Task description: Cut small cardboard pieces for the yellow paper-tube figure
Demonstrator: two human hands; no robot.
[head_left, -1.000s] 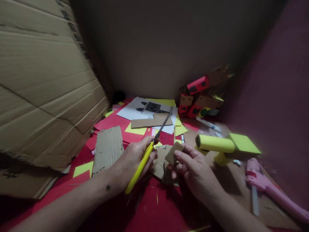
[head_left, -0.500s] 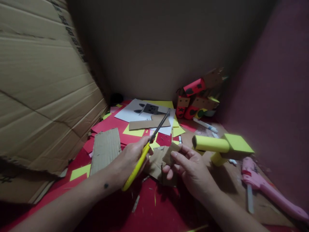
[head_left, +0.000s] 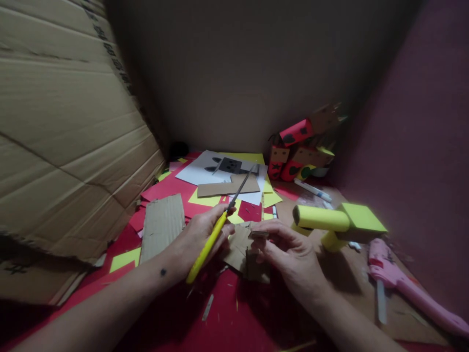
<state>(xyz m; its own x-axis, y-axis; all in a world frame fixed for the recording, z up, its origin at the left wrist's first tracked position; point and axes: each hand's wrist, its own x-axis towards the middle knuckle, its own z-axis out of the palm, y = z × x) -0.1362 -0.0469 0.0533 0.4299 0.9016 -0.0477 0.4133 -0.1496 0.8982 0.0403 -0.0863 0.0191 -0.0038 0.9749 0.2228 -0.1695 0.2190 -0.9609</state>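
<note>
- Cardboard panel [head_left: 73, 137]: towers on my left, no real change.
- Red surface [head_left: 234, 327]: under both hands, scraps strewn about; same layout as half a second ago, my view shifted only slightly.
- Right hand [head_left: 289, 249]: main change. I read it as rolled over since the last frame: back of the hand and knuckles now on top, index finger bent over the cardboard piece, thumb below. Forearm enters from lower right.
- Left hand [head_left: 200, 230]: near-identical pose, forearm in from lower left, fingers curled round the scissors.
- Pink glue gun [head_left: 399, 281]: lying on the right, unmoved.
- Yellow paper model [head_left: 322, 218]: just beyond the right hand, tube end towards centre; unchanged.
- Corrugated slab [head_left: 163, 227]: left of the left hand, same spot.
- Yellow-handled scissors [head_left: 208, 247]: handle low and near, blades pointing up and away; only a slight shift.
- Creased cardboard [head_left: 234, 254]: on the surface between the hands; can't tell if the right fingers touch it.
- Small cardboard piece [head_left: 258, 235]: pinched in right fingertips above the creased one. Was broad face to camera, now edge-on.
</note>
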